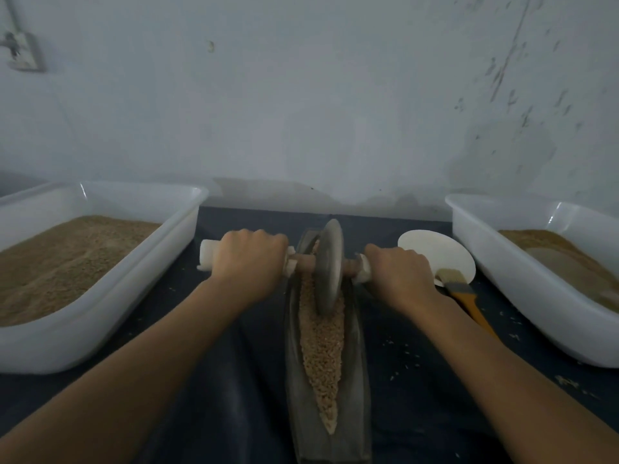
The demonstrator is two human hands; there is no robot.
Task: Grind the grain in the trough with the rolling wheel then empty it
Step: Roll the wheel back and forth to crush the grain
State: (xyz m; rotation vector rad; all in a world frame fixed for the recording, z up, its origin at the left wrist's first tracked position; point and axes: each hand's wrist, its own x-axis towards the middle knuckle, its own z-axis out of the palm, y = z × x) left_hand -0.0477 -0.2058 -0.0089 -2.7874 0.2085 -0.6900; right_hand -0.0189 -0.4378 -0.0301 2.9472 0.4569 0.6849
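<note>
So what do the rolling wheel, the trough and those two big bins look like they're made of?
The rolling wheel looks like dull grey metal, perhaps cast iron: matte, faintly worn sheen. Its axle looks like brown wood. The trough appears to be the same dark grey metal, though stone can't be ruled out. The left bin and right bin look like glossy white plastic, slightly translucent, with rounded moulded rims.

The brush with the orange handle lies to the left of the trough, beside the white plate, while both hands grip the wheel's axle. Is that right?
Not quite. The head view shows the brush to the right of the trough, not the left. The rest holds: it lies beside the white plate, and the left hand and right hand both grip the axle of the wheel.
</note>
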